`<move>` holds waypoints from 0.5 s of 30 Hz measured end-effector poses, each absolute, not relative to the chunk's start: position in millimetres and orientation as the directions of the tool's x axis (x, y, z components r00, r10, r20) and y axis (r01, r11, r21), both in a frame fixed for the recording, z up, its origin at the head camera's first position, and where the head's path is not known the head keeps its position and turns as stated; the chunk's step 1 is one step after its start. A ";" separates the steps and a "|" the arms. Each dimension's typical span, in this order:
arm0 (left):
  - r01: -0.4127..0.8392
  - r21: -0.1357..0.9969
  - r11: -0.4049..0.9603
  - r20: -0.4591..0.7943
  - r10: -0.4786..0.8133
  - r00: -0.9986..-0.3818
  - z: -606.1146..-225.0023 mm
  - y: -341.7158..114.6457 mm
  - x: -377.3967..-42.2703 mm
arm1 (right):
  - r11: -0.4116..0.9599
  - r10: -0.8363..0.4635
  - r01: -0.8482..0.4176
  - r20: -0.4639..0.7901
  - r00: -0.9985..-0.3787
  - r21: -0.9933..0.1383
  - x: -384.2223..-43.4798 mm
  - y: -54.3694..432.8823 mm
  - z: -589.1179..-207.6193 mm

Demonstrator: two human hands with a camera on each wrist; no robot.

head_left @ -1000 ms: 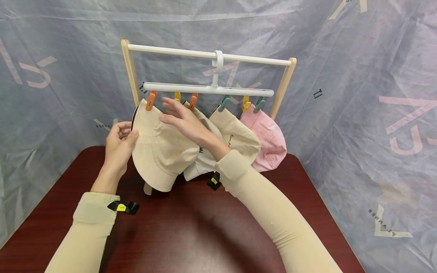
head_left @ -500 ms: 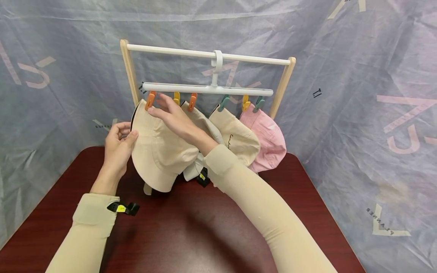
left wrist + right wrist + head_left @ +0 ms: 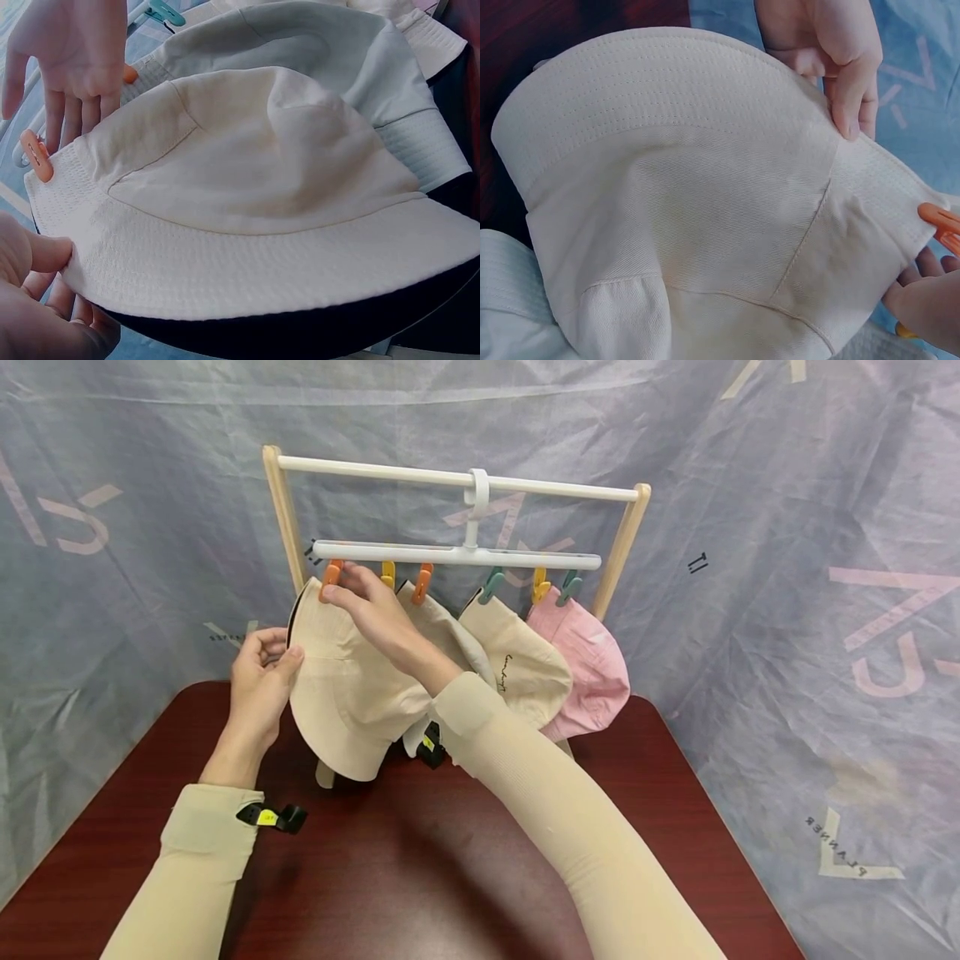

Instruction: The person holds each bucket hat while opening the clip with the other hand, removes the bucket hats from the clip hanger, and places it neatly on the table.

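Observation:
A cream bucket hat (image 3: 337,710) hangs at the left end of the white hanger (image 3: 420,556), held by an orange clip (image 3: 331,581) at its brim. My left hand (image 3: 258,681) pinches the brim's left edge between thumb and fingers; the left wrist view shows the thumb on top and fingers beneath, over the dark lining. My right hand (image 3: 378,614) is beside the orange clip, thumb close to it. In the left wrist view that right hand (image 3: 71,67) has its fingers extended behind the hat's edge, a little apart from the clip.
Along the hanger, further right, hang a pale grey hat (image 3: 322,45), a cream hat with dark script (image 3: 525,668) and a pink hat (image 3: 588,677). Orange, yellow and green clips line the bar. The rack's white rod (image 3: 375,468) runs above a dark red table (image 3: 375,877).
My right hand has moved left along the hanger, toward the leftmost orange clip. The left hand stays on the hat's brim, and the hats hang much as before.

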State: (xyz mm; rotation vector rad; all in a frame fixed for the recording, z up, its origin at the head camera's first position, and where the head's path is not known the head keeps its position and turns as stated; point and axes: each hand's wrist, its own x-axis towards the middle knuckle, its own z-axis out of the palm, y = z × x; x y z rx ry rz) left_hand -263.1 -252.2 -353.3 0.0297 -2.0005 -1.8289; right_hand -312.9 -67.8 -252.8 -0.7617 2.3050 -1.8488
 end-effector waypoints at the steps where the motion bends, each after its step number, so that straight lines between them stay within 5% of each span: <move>1: 0.267 0.954 0.137 0.297 -0.296 -0.908 -353.3 -252.1 -263.0 | 0.142 -0.427 -0.318 0.232 -0.874 -0.937 -313.6 -68.5 -252.7; 15: 0.261 0.952 0.160 0.299 -0.305 -0.904 -353.5 -251.0 -261.8 | 0.133 -0.356 -0.269 0.208 -0.911 -0.954 -317.8 -79.1 -250.7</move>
